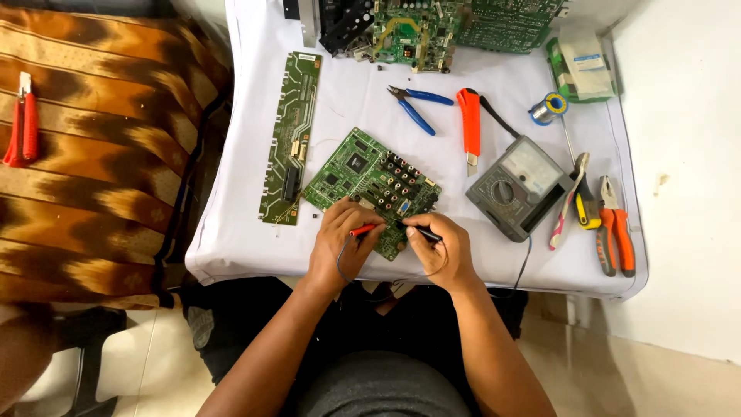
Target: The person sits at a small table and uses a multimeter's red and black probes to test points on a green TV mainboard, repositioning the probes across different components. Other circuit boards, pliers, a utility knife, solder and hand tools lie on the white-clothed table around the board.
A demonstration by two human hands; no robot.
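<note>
From the head camera, your left hand [342, 241] pinches a red test probe [364, 229] between thumb and fingers, its tip pointing right toward the near edge of the green circuit board [363, 179]. Your right hand [442, 249] is closed the same way around a black test probe [427, 235], which points left, so the two tips come close together over the board's near corner. That board lies tilted on the white cloth-covered table [509, 85], directly ahead of both hands and partly under your fingertips; its row of round connector sockets [401, 176] sits just beyond your knuckles. Thin leads curl down from the probes below your wrists, and a dark one runs right toward the grey analog multimeter [519, 188], which lies just to the right of your right hand. A long narrow green board [291, 135] lies to the left of the square one, close beside it but whether they touch cannot be told. Farther up the table you have blue-handled cutters [417, 104], an orange utility knife [468, 123], and a spool of solder [549, 108]. At the right edge lie orange-handled pliers [616, 228] and a smaller yellow-handled tool [585, 202]. More green boards [455, 27] are piled at the far edge. On the striped brown cushion [100, 154] to your left rests a red-handled tool [23, 123], well apart from both hands.
</note>
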